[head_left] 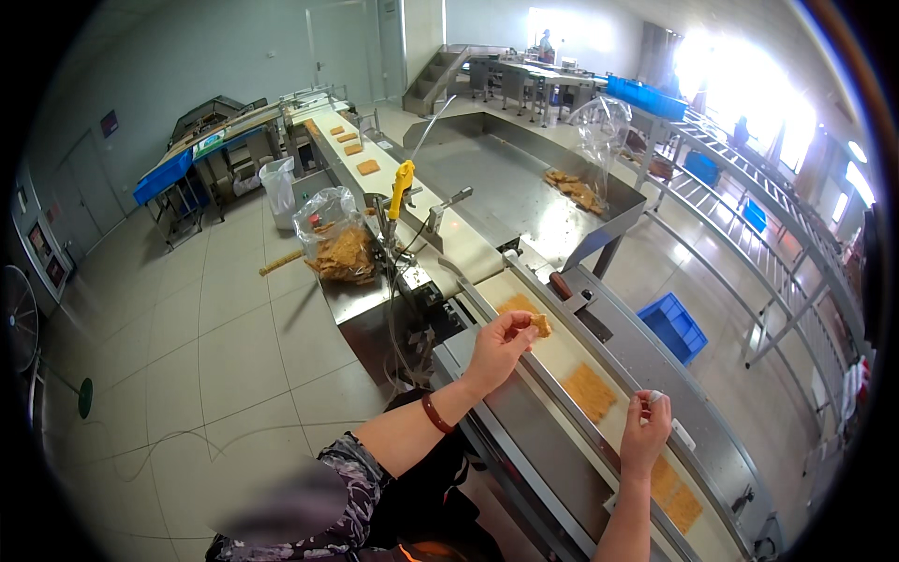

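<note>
- A small, rough-edged golden-brown piece (541,325) is pinched between the thumb and fingers of the left hand (498,354), above the left side of a pale, smooth belt (559,350).
- The fingertips of the right hand (644,433) are drawn together, nearer and farther right over the belt; something small and pale (655,396) is seen at them, but its kind cannot be told.
- The long axis of the held piece cannot be made out, being partly covered by the fingers.
- On the belt, flat, crumbly-looking golden slabs (588,391) are spaced in a row; the nearest is laid lengthwise with the belt, from far left to near right.
- To the left, broken pieces are held in a clear, crinkled plastic bag (330,208), beside a yellow-handled tool (401,187).
- Farther off, more pieces (573,190) are heaped in a brushed-metal tray (459,164).
- At right, a ribbed blue crate (672,328) is set on the floor.
- On the far-left wall, a dark sign (110,124) is mounted, too small to be read.
</note>
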Demonstrator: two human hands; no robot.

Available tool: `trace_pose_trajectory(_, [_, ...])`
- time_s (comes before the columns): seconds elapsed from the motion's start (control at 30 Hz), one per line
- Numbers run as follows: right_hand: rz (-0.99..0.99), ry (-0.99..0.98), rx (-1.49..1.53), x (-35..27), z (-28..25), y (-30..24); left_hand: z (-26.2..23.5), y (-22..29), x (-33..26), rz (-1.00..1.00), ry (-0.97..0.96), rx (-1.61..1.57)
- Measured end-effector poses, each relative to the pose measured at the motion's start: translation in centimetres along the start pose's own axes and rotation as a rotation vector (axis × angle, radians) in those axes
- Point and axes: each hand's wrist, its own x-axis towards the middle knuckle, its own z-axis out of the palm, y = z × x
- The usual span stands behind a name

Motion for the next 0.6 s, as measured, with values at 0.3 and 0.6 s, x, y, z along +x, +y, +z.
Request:
trace_pose_trajectory(0.3, [0.013,0.019,0.027,0.0,0.2,-0.09,0.01,0.22,-0.04,0.009,-0.012,0.019])
trace_pose_trajectory(0.6, [0.011,0.008,0.017,0.06,0.09,-0.22,0.12,0.33,-0.05,-0.024,-0.003,0.029])
